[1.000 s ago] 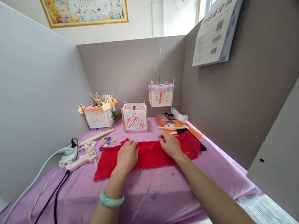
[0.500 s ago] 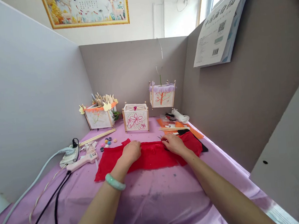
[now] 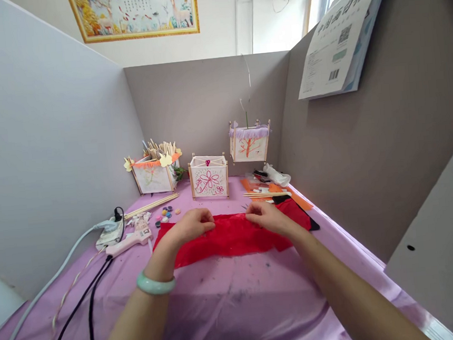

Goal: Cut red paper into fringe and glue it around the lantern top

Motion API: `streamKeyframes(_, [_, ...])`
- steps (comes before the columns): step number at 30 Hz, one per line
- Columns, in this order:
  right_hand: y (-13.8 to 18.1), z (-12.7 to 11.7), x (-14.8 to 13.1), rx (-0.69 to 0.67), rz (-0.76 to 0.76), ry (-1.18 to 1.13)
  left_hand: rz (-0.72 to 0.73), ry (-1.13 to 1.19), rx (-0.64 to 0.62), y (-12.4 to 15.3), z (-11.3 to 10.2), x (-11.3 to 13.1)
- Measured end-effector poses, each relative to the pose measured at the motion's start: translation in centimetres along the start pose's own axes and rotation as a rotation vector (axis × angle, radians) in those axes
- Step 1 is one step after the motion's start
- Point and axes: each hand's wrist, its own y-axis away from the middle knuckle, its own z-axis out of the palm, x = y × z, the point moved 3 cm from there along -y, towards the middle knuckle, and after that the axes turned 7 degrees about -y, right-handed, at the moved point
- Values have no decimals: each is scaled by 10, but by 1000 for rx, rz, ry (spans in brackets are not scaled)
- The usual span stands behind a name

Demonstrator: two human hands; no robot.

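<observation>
A wide strip of red tissue paper [image 3: 236, 238] lies across the purple table cover [image 3: 238, 306]. My left hand [image 3: 192, 226], a green bangle on its wrist, pinches the paper's far edge left of the middle. My right hand [image 3: 266, 217] pinches the same far edge a little to the right. Both hands have their fingers curled onto the paper, and the edge between them is slightly raised.
A pink glue gun [image 3: 132, 242] with black cords and a power strip [image 3: 109, 233] lie at the left. Coloured buttons [image 3: 166, 213], wooden sticks [image 3: 150, 204], three paper lanterns [image 3: 209, 177] and orange paper scraps [image 3: 288, 196] sit behind. Grey partitions enclose three sides.
My left hand went from lying flat on the red paper to pinching its far edge. Both hands have drawn the edge up a little, and the view has tilted slightly.
</observation>
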Motion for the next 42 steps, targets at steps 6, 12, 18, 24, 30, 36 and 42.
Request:
streamKeyframes(6, [6, 6, -3, -89, 153, -189, 27, -21, -39, 7, -14, -1])
streamKeyframes(12, [19, 7, 8, 156, -6, 578, -3, -551, 206, 9, 7, -23])
streamKeyframes(18, [37, 23, 3, 1, -242, 636, 270, -580, 225, 25, 43, -8])
streamKeyframes(24, [51, 53, 21, -305, -177, 610, 203, -655, 90, 35, 75, -23])
streamKeyframes(30, [43, 55, 9, -305, -220, 587, 176, -629, 281, 48, 62, -35])
streamKeyframes(36, [29, 71, -6, -348, -267, 585, 144, -575, 325, 55, 63, -51])
streamKeyframes(42, [18, 94, -11, -491, -249, 545, 163, -559, 352, 56, 65, -52])
